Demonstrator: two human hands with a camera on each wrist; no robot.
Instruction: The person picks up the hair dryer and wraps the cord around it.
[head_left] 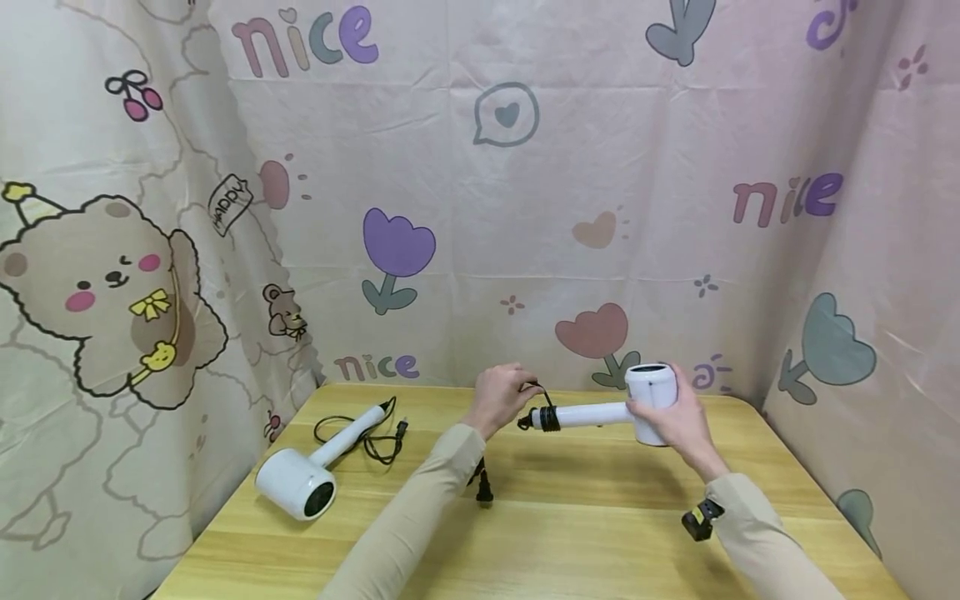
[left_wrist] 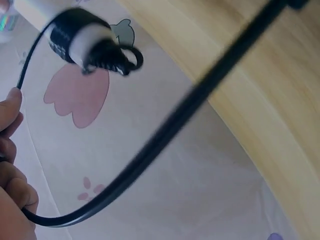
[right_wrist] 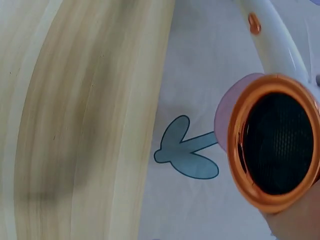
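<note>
My right hand (head_left: 684, 418) grips a white hair dryer (head_left: 592, 414) by its head, holding it above the table with the handle pointing left. Black cord (head_left: 551, 419) is coiled round the end of that handle. My left hand (head_left: 501, 398) pinches the free run of cord just left of the handle end. In the left wrist view the cord (left_wrist: 165, 137) loops out below the fingers, and the plug (head_left: 484, 488) dangles under my left forearm. The right wrist view shows the dryer's copper-coloured rim (right_wrist: 233, 145) around a dark mesh opening.
A second white hair dryer (head_left: 288, 483) lies at the table's left side, its black cord (head_left: 382, 450) loosely looped beside the handle. The wooden table (head_left: 570, 542) meets a printed curtain (head_left: 465, 208) at the back and sides. A small black device (head_left: 702, 520) hangs at my right wrist.
</note>
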